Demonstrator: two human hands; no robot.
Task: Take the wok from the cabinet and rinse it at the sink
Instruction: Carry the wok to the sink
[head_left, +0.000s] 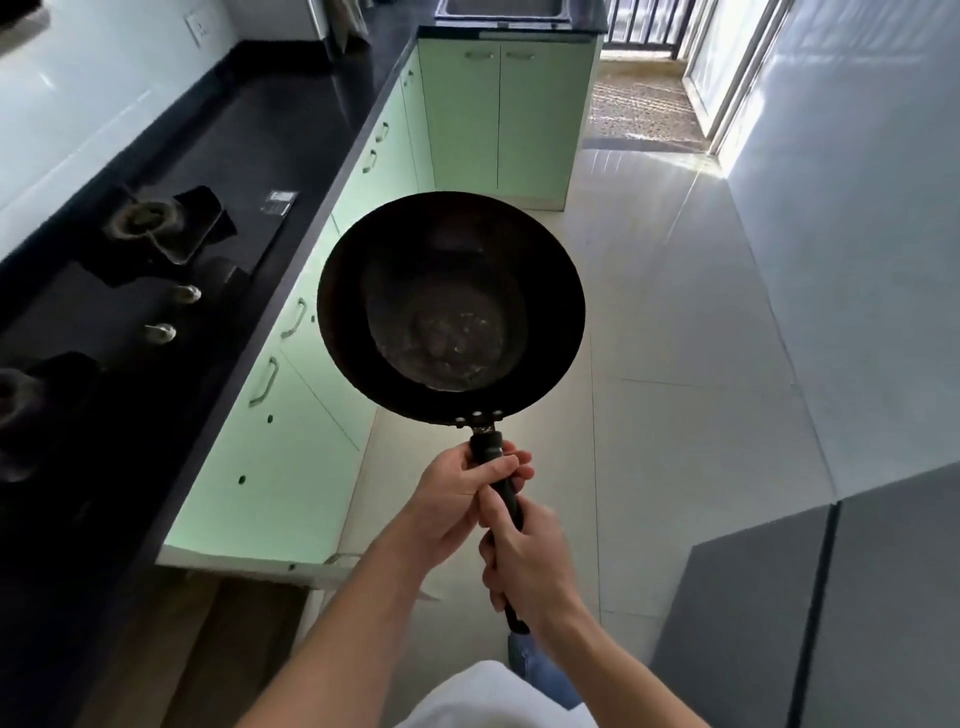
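Note:
A black wok (451, 306) hangs level over the floor in the middle of the view, its inside dull with pale specks at the bottom. Both hands grip its black handle (506, 496). My left hand (457, 499) is wrapped around the handle near the rivets. My right hand (530, 566) holds the handle's lower part, closer to my body. The steel sink (501, 13) sits far ahead in the counter at the top of the view.
A black counter (291, 119) with a gas hob (150, 270) runs along the left, above pale green cabinet doors (291, 431). One door (244, 558) at the lower left stands open. A grey fridge (831, 613) is at the right. White floor tiles lead ahead.

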